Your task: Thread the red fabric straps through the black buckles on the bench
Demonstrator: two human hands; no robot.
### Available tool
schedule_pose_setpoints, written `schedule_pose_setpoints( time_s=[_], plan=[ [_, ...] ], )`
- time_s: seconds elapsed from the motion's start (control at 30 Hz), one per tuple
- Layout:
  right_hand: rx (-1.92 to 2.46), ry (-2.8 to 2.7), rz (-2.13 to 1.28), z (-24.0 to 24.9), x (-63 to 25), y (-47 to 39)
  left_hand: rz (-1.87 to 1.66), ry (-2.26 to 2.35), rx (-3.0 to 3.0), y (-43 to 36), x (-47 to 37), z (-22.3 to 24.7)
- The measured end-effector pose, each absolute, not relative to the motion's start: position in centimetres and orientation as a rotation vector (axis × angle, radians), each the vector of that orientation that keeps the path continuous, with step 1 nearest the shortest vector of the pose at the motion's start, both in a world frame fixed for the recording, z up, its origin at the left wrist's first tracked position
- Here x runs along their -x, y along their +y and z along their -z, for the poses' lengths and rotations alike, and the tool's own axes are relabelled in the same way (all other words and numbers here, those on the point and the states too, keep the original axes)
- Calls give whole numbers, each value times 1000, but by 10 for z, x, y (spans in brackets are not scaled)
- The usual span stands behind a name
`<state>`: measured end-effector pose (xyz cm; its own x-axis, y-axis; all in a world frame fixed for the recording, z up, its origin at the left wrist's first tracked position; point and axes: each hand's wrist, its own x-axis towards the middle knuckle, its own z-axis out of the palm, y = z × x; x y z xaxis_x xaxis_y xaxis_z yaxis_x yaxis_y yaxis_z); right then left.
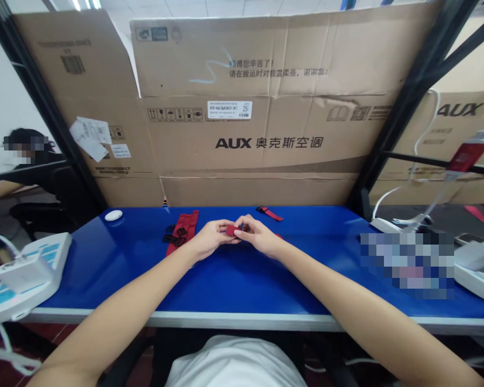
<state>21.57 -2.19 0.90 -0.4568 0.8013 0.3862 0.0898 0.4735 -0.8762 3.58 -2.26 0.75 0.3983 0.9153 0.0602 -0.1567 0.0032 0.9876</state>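
Both hands meet over the middle of the blue table, closed on a small folded piece of red strap (233,230). My left hand (212,237) pinches its left side, and my right hand (257,235) has its thumb on the right side. Left of my left hand lies a pile of red straps (186,227) with black buckles (176,235). Behind my right hand rests another red strap (272,213) with a black end. A bit of red shows beside my right wrist, mostly hidden.
A cardboard panel (234,156) stands along the back of the blue table (242,290). A white round object (113,215) sits at the back left. White power strips (56,269) with a charger and cables are at the left; more cables lie right. A person (36,172) sits far left.
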Motion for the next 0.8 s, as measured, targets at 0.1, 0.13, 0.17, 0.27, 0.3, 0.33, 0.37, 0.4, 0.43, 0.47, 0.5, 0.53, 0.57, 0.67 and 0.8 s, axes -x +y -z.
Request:
schedule_pose_setpoints(
  time_s=[0.1, 0.13, 0.17, 0.27, 0.3, 0.33, 0.37, 0.4, 0.43, 0.47, 0.5, 0.53, 0.57, 0.67, 0.8],
  plan=[
    [717, -1837, -1034, -12, -221, -19, -980, 821, -1369, -23, -39, -5],
    [713, -1827, -1026, -13, -224, -17, -990, 846, -1399, -22, -39, -4],
    [731, -1839, -993, -13, -226, -14, -1005, 879, -1424, -21, -40, -3],
    [880, -1955, -766, -11, -229, -9, -1062, 979, -1493, -18, -40, 0],
    [928, -1991, -682, -10, -228, -8, -1080, 1001, -1515, -17, -40, 0],
    [963, -2015, -612, -8, -227, -8, -1095, 1015, -1537, -17, -41, 1],
    [986, -2028, -565, -6, -225, -8, -1103, 1019, -1557, -17, -41, 1],
    [1002, -2034, -538, -4, -223, -8, -1106, 1017, -1573, -18, -41, 1],
    [1014, -2036, -524, -3, -222, -9, -1105, 1009, -1584, -18, -42, 1],
    [1021, -2037, -520, -2, -220, -10, -1104, 998, -1593, -19, -42, 0],
    [1024, -2033, -524, -2, -219, -11, -1102, 982, -1599, -20, -42, 0],
    [1023, -2023, -542, -2, -219, -11, -1102, 962, -1600, -20, -42, -1],
    [1011, -2013, -587, -2, -220, -12, -1103, 940, -1596, -21, -41, -2],
    [910, -1962, -902, -5, -226, -9, -1097, 880, -1553, -20, -38, -4],
    [863, -1911, -950, -5, -243, 3, -1034, 829, -1520, -20, -33, -8]
  ],
)
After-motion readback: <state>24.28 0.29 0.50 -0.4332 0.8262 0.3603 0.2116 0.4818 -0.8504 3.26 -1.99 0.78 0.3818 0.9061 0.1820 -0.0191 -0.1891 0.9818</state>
